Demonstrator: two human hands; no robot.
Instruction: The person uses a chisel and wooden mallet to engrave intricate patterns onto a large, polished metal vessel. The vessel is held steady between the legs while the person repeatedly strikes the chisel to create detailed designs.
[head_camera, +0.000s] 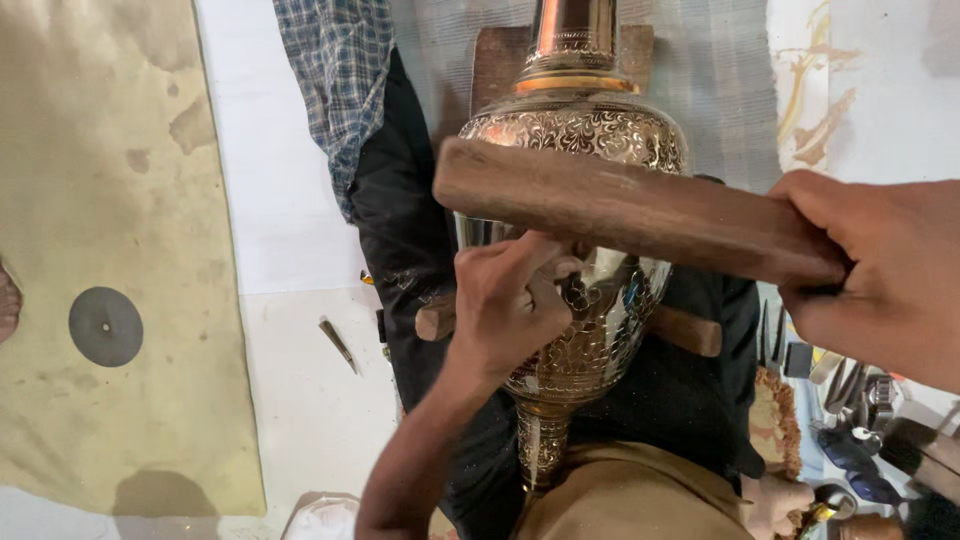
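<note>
1. I see my left hand (510, 300) resting on the engraved brass vase (575, 250), fingers bunched tight at the tips against the metal. They seem pinched on something small, but I cannot tell what; it's hidden.
2. My right hand (880, 275) is closed in a full fist round one end of a wooden block (630, 210). The block is held nearly level, slightly tilted, above the vase's shoulder and crossing in front of it.
3. The vase lies lengthwise across my lap, neck pointing away from me, foot toward me, centre of view. It is covered in fine scroll engraving, with some plain shiny patches.
4. A wooden bar (685, 330) sits under the vase, ends sticking out both sides.
5. A dark cloth (410, 240) lies below the vase, and a checked blue cloth (340, 80) is at upper left.
6. A pile of metal tools (860, 400) sits at lower right, near my right hand but apart from it.
7. One thin tool (338, 345) lies on the white floor, left of the vase.
8. A tan mat (110, 250) with a dark round disc (105, 326) on it lies at far left.
</note>
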